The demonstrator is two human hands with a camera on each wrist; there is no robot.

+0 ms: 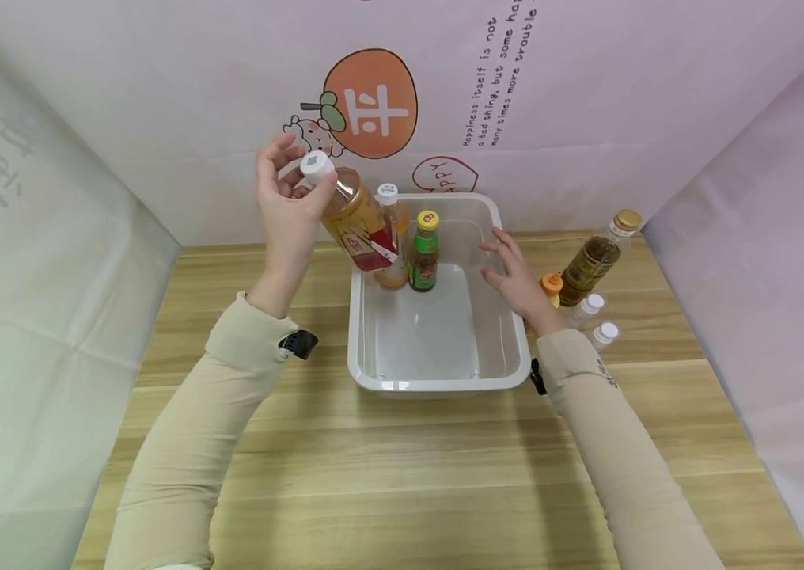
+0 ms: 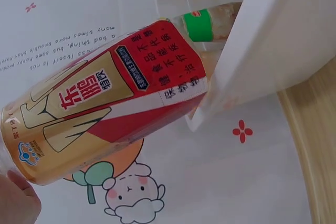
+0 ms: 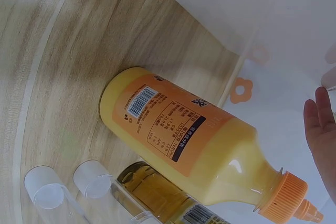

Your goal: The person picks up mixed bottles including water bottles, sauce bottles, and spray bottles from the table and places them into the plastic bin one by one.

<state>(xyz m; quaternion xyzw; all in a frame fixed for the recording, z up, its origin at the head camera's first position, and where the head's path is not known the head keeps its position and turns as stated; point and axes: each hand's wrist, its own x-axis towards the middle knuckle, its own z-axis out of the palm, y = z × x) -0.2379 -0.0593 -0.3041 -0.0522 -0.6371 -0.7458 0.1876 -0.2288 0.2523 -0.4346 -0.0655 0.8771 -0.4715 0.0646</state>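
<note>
My left hand (image 1: 293, 194) pinches a drink bottle (image 1: 362, 226) near its white cap, tilted over the left rim of a white plastic bin (image 1: 438, 385). Its gold and red label fills much of the left wrist view. Inside the bin, at the back left, stand a white-capped bottle (image 1: 388, 195) and a small green-labelled bottle (image 1: 424, 261) with a yellow lid. At the bin's right rim, my right hand (image 1: 516, 277) has its fingers spread and holds nothing. Close by it stands a yellow squeeze bottle (image 3: 184, 135) with an orange nozzle cap.
Right of the bin, a gold-capped bottle of amber liquid (image 1: 590, 265) stands near two small clear bottles with white caps (image 1: 593, 303). A wooden table (image 1: 388, 475) lies underneath. Printed white cloth (image 1: 231, 79) walls in the back and sides.
</note>
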